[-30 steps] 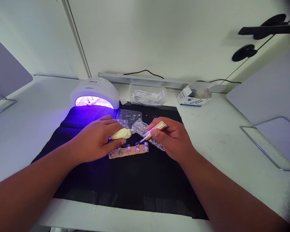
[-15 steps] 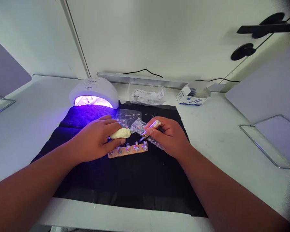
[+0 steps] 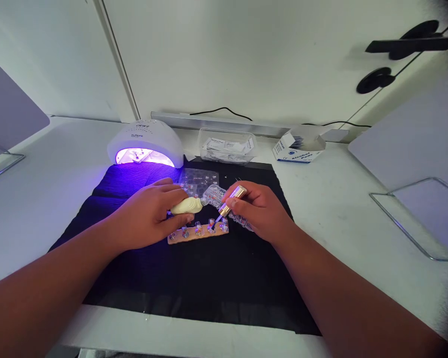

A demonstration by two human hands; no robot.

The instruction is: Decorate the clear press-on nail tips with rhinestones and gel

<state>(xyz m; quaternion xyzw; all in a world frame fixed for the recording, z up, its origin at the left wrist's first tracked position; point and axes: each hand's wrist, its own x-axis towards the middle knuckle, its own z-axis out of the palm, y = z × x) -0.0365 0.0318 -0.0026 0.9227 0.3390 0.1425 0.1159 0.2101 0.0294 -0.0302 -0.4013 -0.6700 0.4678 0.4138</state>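
Note:
My left hand (image 3: 160, 208) is closed round a cream-coloured nail polish bottle (image 3: 188, 206), tilted on its side with the neck toward the right. Pinched in my right hand (image 3: 259, 206) is a polish brush (image 3: 233, 200) with a gold cap, its bristles slanting down to the left. The brush tip touches or nearly touches a decorated press-on nail (image 3: 211, 225). Several such nails stand in a row on a wooden strip (image 3: 192, 236) below my hands. Behind the brush lies a clear plastic case (image 3: 213, 194), partly hidden by my right hand.
A glowing UV nail lamp (image 3: 145, 141) stands back left on the white table. Behind the black mat (image 3: 194, 283) are a clear tub of packets (image 3: 227, 158) and an alcohol pads box (image 3: 298, 149). A clear sheet (image 3: 199, 175) of small decorations lies on the mat.
My right hand has shifted the brush slightly, and its tip has moved down and left onto or close over the nail. My left hand and the bottle have hardly moved.

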